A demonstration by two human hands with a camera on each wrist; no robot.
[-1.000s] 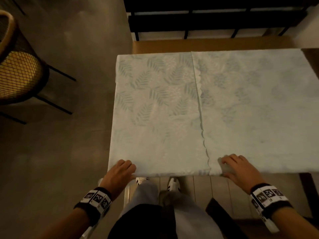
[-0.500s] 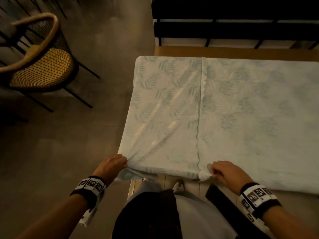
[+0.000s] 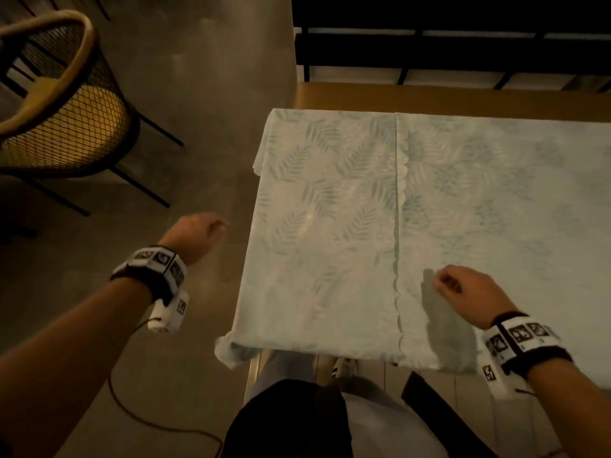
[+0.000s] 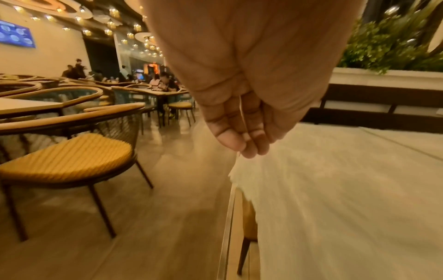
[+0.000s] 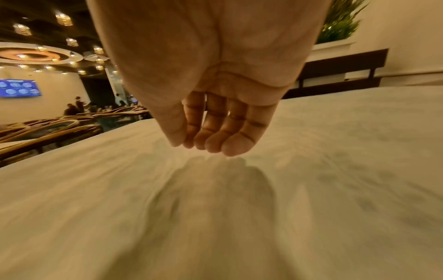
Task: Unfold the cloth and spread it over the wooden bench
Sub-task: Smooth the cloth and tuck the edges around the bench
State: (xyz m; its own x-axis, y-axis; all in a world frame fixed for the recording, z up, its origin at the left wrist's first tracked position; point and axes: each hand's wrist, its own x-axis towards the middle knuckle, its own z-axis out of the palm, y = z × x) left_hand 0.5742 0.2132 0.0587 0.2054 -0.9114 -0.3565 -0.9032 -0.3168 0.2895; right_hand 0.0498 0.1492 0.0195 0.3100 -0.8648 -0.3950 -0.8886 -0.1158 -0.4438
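A pale cloth [image 3: 330, 226] with a faint leaf print lies flat over the wooden bench [image 3: 429, 97], with a scalloped hem running down its middle. One corner hangs off the near left end. My left hand [image 3: 198, 233] hovers over the floor to the left of the cloth, fingers loosely curled and holding nothing. The left wrist view shows the fingers [image 4: 242, 136] bare beside the cloth [image 4: 335, 189]. My right hand [image 3: 453, 285] floats just above the cloth's near part, also loosely curled and empty. Its shadow falls on the cloth [image 5: 215, 208] under the fingers [image 5: 215, 136].
A chair with a yellow seat [image 3: 66, 127] stands on the floor to the left. Dark backrest rails [image 3: 429, 51] run behind the bench. A cable [image 3: 132, 408] trails over the floor near my legs. Further tables and seated people fill the hall beyond.
Both hands have let go of the cloth's near edge. The left hand moved out left over the floor. The right hand lifted above the cloth.
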